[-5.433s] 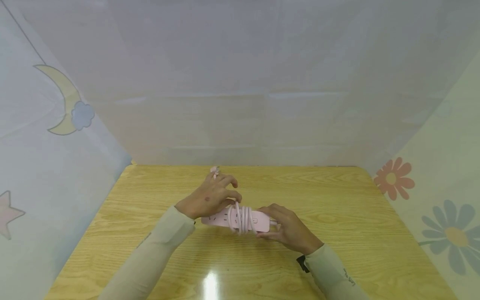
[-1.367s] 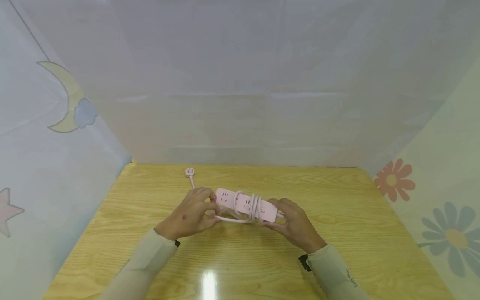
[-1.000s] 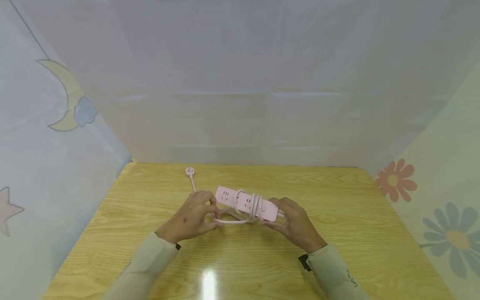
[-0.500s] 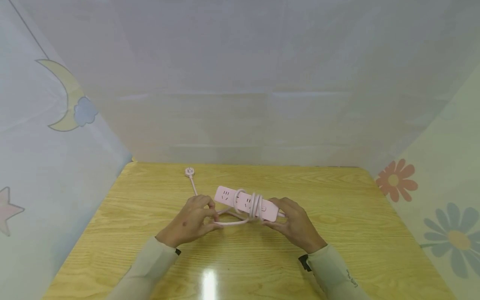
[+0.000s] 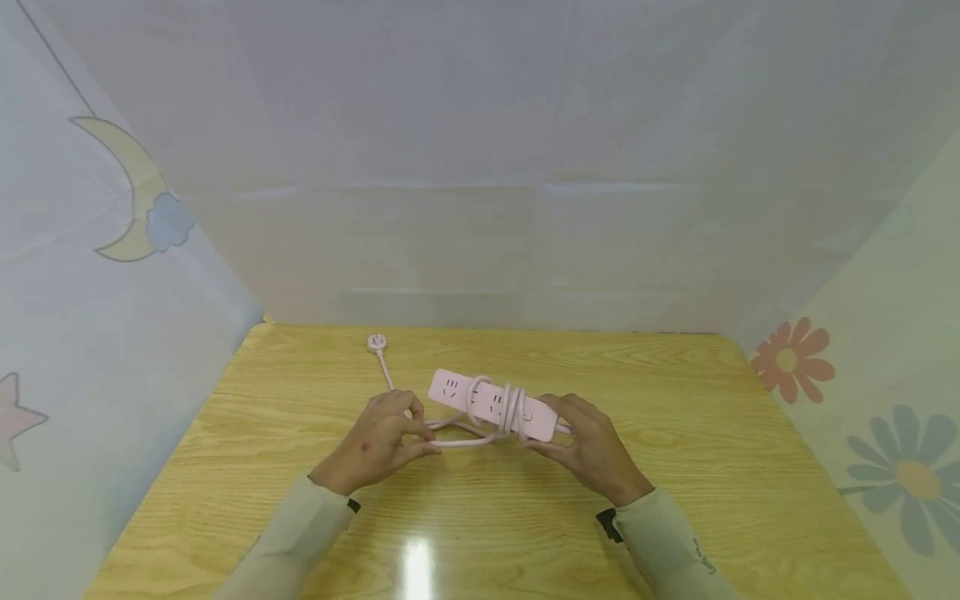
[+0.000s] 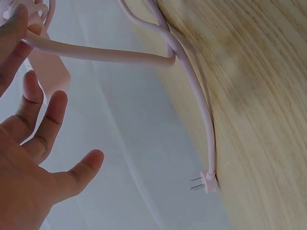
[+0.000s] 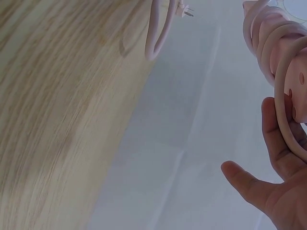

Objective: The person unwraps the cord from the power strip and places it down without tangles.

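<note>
A pink power strip (image 5: 448,389) is held up at a slant over the table, its socket face showing and its left end higher in the head view. My right hand (image 5: 592,450) grips its right end between thumb and fingers. Turns of the strip's pale pink cord (image 5: 513,411) wrap its middle, one looser than the others. My left hand (image 5: 375,442) pinches the cord (image 6: 96,51) left of the strip, drawing out a slack loop. In the left wrist view the other left fingers are spread. The cord runs on to the plug (image 5: 377,342), near the table's far edge.
The wooden table (image 5: 675,517) reaches up to a pale sheet wall (image 5: 480,250) at the back. Printed side sheets stand left and right, with a moon (image 5: 123,187) and flowers (image 5: 787,360).
Earlier, my left hand was over the wraps on the strip. It has since moved left with the cord; one wrap is looser, the strip's slant has reversed, and the plug sits farther left.
</note>
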`<state>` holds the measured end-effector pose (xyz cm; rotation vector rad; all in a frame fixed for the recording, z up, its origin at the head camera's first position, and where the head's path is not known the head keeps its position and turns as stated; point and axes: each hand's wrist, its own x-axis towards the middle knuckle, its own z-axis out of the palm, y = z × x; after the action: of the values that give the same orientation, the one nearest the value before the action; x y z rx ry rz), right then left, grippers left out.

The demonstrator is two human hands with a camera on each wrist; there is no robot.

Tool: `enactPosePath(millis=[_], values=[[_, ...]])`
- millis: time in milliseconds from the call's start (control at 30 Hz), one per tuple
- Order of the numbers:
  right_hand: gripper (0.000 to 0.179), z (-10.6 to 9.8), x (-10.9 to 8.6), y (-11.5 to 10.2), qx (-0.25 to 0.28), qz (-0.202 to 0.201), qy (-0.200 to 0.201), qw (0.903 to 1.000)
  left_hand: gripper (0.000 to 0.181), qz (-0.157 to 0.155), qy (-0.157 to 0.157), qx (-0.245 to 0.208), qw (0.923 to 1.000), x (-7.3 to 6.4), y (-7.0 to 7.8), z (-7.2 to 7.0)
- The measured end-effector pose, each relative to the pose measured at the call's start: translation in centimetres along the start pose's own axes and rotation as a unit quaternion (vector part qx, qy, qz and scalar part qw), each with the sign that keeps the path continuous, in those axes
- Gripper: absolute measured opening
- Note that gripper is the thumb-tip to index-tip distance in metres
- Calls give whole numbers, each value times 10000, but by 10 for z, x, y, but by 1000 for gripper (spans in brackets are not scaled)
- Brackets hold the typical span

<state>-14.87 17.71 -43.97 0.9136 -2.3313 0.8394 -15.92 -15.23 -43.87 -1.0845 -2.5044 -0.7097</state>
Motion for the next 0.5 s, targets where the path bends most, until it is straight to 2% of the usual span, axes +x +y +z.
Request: enactPosePath(millis=[233,500], values=[[60,0,-1,1,45,-205,115,9997,12,39,-8,-85,10000,0,-1,3],[56,-2,0,2,203,-195,163,9995,12,-310,-73,-85,9995,0,-1,4]])
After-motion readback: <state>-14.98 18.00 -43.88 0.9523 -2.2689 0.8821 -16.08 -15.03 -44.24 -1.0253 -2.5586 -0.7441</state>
